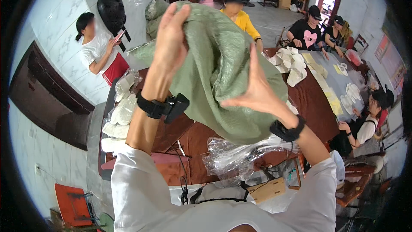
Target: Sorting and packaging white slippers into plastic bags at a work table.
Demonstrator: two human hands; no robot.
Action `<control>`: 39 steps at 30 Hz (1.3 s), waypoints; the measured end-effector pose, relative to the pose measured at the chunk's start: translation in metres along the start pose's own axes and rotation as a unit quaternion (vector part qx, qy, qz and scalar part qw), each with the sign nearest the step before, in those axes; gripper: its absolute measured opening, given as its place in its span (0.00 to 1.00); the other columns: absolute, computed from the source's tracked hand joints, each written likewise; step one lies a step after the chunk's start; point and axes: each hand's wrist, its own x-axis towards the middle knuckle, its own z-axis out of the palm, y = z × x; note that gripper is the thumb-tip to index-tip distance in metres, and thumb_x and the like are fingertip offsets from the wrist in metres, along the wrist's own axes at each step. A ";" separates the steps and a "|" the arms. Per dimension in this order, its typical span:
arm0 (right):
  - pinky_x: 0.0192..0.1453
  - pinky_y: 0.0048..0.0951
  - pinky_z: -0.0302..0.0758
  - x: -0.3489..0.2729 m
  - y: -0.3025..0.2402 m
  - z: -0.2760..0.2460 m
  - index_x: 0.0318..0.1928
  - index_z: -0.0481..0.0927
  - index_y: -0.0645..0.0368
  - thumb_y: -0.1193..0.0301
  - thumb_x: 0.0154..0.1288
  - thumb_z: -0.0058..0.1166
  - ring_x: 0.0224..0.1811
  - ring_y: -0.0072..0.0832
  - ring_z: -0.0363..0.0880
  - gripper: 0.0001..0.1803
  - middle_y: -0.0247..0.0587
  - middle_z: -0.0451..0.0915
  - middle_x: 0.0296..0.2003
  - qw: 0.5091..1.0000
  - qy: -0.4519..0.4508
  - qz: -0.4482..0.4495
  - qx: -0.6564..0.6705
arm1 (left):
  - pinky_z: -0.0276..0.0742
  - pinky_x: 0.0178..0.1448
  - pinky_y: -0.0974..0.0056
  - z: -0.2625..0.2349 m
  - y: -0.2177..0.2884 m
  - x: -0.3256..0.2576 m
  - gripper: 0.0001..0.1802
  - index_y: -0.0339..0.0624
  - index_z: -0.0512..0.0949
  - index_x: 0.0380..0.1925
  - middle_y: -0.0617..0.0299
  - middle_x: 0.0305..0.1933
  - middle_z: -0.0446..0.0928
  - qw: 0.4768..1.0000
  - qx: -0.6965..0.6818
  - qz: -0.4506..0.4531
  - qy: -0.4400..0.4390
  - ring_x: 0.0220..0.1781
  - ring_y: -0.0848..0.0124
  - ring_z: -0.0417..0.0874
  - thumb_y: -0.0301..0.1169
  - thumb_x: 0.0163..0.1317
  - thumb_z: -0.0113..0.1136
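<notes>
A large green woven sack [206, 60] is held up in front of me, its folds hanging above the table. My left hand [171, 36] grips its upper left edge, fingers pointing up; part of the grip is hidden by the hand itself. Against the sack's right side, my right hand [259, 88] has its thumb and fingers spread wide apart. Below the sack lies a heap of clear plastic bags [234, 157] on the brown table [317, 99]. The sack hides the middle of the table.
White slippers [296, 71] are piled at the table's far right, with bagged ones [122, 109] along its left edge. Several people sit at a grey table [330, 73] on the right. A person in yellow [244, 21] is beyond the sack; another [98, 47] stands left.
</notes>
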 end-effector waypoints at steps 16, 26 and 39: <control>0.50 0.34 0.74 0.124 0.012 0.008 0.45 0.78 0.66 0.73 0.59 0.53 0.44 0.39 0.82 0.14 0.49 0.84 0.40 0.915 0.364 0.010 0.173 | 0.58 0.67 0.50 -0.025 -0.012 -0.020 0.55 0.29 0.52 0.65 0.42 0.65 0.60 0.858 0.477 0.185 -0.050 0.67 0.54 0.60 0.50 0.48 0.73; 0.53 0.29 0.72 0.118 0.017 -0.008 0.51 0.75 0.66 0.71 0.62 0.55 0.47 0.26 0.75 0.17 0.39 0.80 0.47 0.973 0.183 0.005 0.140 | 0.46 0.74 0.46 0.018 -0.164 0.008 0.42 0.31 0.70 0.57 0.41 0.58 0.73 0.894 0.431 0.115 -0.042 0.69 0.50 0.63 0.50 0.48 0.68; 0.60 0.47 0.66 0.031 0.135 -0.011 0.67 0.55 0.67 0.60 0.51 0.68 0.57 0.55 0.70 0.49 0.63 0.72 0.53 0.966 0.147 0.127 -0.168 | 0.69 0.61 0.62 0.025 -0.201 0.075 0.31 0.35 0.70 0.56 0.58 0.56 0.75 0.983 0.183 0.035 -0.010 0.55 0.67 0.75 0.30 0.52 0.69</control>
